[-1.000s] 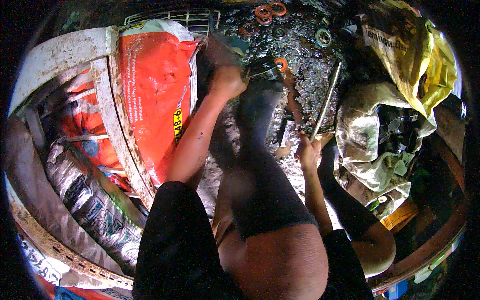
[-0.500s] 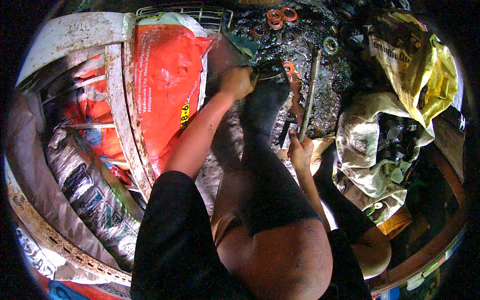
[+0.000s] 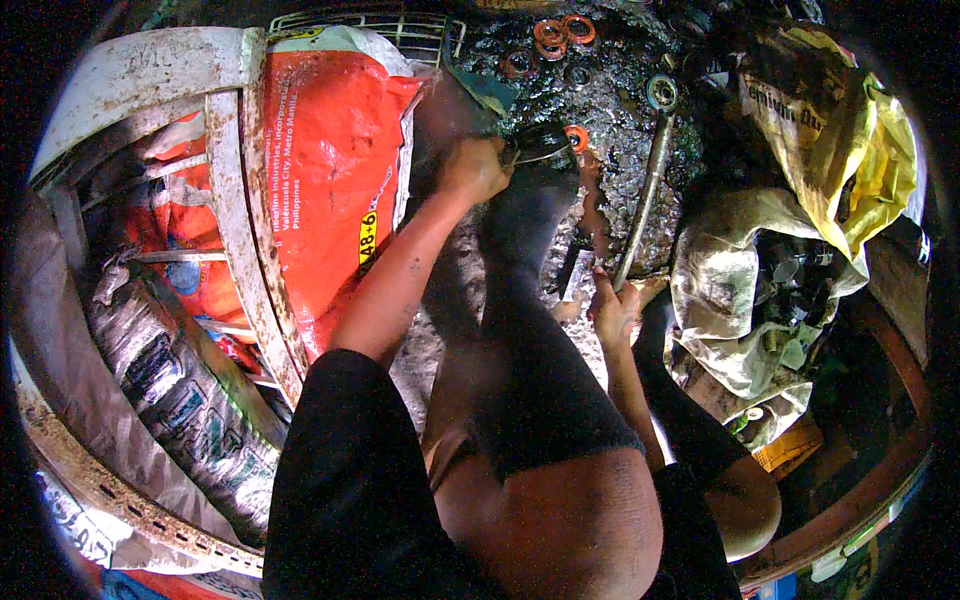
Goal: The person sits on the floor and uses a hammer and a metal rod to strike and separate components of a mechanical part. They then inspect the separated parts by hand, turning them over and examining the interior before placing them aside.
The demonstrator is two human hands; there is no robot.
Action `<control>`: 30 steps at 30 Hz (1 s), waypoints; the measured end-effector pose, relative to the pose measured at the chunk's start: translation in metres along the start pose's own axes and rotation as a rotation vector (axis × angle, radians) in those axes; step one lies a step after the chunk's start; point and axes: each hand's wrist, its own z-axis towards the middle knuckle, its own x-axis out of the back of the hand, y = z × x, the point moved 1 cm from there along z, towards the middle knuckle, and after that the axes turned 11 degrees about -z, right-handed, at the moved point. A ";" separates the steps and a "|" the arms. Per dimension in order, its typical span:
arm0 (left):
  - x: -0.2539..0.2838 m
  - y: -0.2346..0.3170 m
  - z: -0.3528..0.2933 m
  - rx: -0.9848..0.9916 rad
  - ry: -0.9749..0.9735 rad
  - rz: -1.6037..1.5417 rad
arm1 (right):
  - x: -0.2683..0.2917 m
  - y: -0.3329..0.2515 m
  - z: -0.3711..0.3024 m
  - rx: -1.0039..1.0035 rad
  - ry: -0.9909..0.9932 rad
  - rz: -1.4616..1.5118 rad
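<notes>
So the left hand is stretched out far ahead, fingers curled tight around a small dark round part with a thin wire-like ring on it, just left of an orange seal ring lying on the greasy black floor. The right hand is nearer, down by the person's dark-clad leg, fingers wrapped around the near end of a long metal wrench. That tool runs up and away to its ring end, near the far side of the oily patch. More orange rings sit at the far edge. On the left there's a big red sack leaning against a crusty white frame, and on the right a pile of crumpled yellow and grey sacks.
</notes>
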 end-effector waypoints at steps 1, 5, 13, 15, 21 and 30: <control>-0.002 -0.002 0.000 0.011 0.000 -0.016 | -0.001 0.004 0.003 -0.010 -0.023 0.051; -0.010 -0.003 -0.001 0.113 -0.020 -0.095 | -0.003 -0.001 0.000 -0.027 -0.062 -0.002; -0.016 -0.005 0.004 0.170 -0.050 -0.118 | -0.016 -0.010 -0.006 0.240 0.004 -0.372; -0.020 -0.009 0.005 0.136 -0.013 -0.094 | -0.012 -0.044 -0.020 0.273 -0.024 -0.374; -0.017 -0.006 0.010 0.114 -0.067 -0.058 | -0.009 -0.002 0.012 0.680 0.132 -0.652; -0.002 -0.006 0.016 0.155 -0.191 0.098 | 0.002 -0.051 -0.007 0.240 0.092 0.255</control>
